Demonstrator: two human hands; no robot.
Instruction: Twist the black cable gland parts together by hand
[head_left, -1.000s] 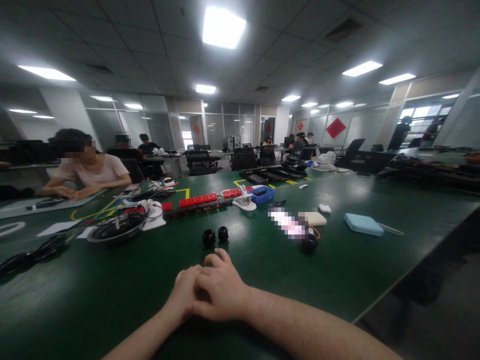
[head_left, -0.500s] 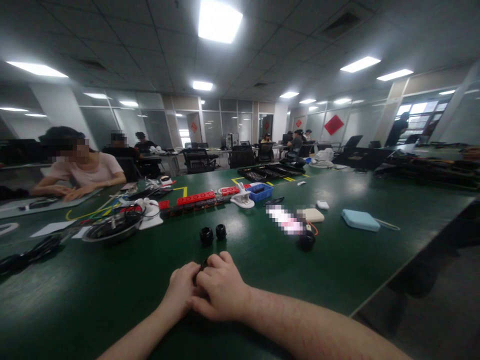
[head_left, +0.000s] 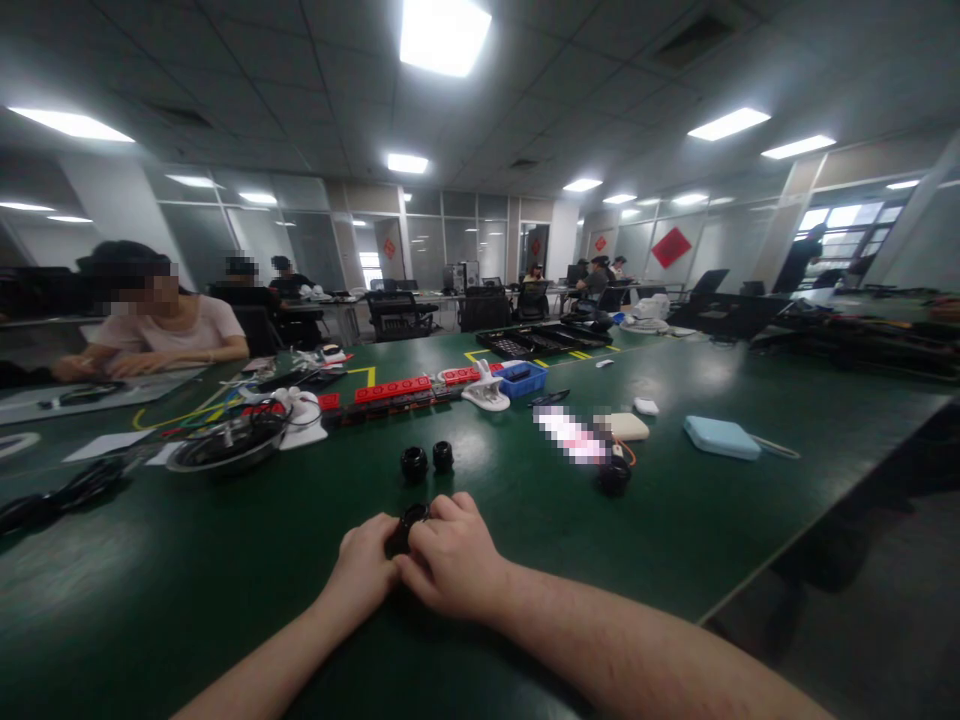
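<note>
Near the front middle of the green table, my left hand point(head_left: 366, 560) is closed round the left side of a black round fitting point(head_left: 414, 515) that looks like a cable gland. Curled over the same fitting from the right is my right hand point(head_left: 456, 560), its thumb tucked low and touching my left hand. The fitting's open round top shows between the fingers; the rest is hidden. Just beyond my hands, a larger black fitting point(head_left: 413, 465) and a smaller black fitting point(head_left: 443, 457) of similar look stand side by side on the table.
Across the green table point(head_left: 315, 620) lie a metal bowl point(head_left: 225, 445), red strips point(head_left: 391, 388), a white clip point(head_left: 487, 390), a blue bin point(head_left: 523, 379), a lit phone point(head_left: 570, 435) and a light-blue case point(head_left: 721, 437). A co-worker point(head_left: 169, 330) sits at the left.
My hands have shifted slightly up and turned a little, and more of the black fitting's round top now shows between them. The two fittings beyond stay standing.
</note>
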